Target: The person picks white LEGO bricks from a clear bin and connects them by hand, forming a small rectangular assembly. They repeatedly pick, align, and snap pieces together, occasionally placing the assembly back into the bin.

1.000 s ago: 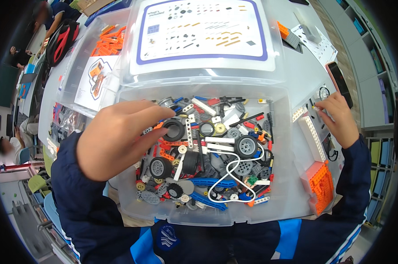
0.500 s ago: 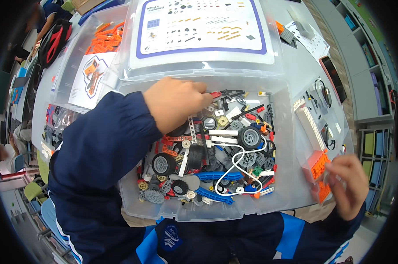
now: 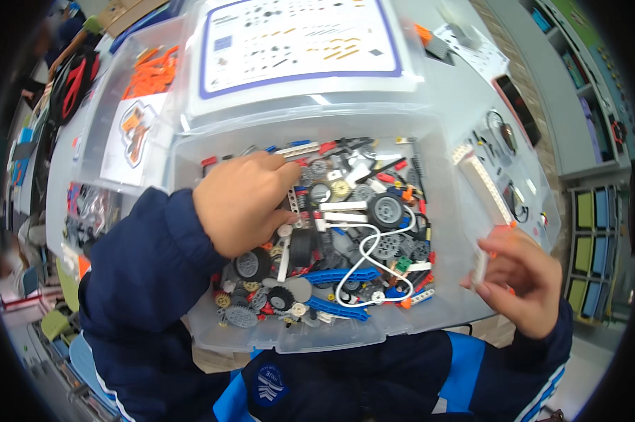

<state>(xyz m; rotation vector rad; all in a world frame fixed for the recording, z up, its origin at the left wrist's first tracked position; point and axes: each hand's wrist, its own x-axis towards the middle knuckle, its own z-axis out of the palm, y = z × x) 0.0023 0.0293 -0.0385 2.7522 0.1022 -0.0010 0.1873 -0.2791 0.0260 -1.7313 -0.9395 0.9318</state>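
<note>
A clear plastic box [image 3: 440, 211] full of loose building parts stands before me. My left hand [image 3: 247, 200] reaches into its left half, fingers curled down among the pieces; what they grip, if anything, is hidden. Close by are a black tyre [image 3: 302, 247], a white beam [image 3: 284, 259] and a grey-hubbed wheel [image 3: 251, 263]. Beyond the box's right wall, my right hand [image 3: 521, 281] pinches a small white building piece [image 3: 480, 267] between thumb and fingers. A white cable [image 3: 365, 246] loops over the parts, near blue curved beams [image 3: 342, 275] and another wheel [image 3: 385, 212].
The box's lid [image 3: 303, 109] lies behind it, bearing a printed parts sheet [image 3: 300, 49]. Another clear box at left holds orange parts [image 3: 152, 74] and a booklet [image 3: 127, 141]. At right lie a long white piece [image 3: 486, 186], a black cable [image 3: 517, 200] and a phone [image 3: 517, 109].
My left hand has moved from the box's back edge toward me and left, down among the parts. My right hand has shifted left and now holds a small white piece. The view has shifted slightly.
</note>
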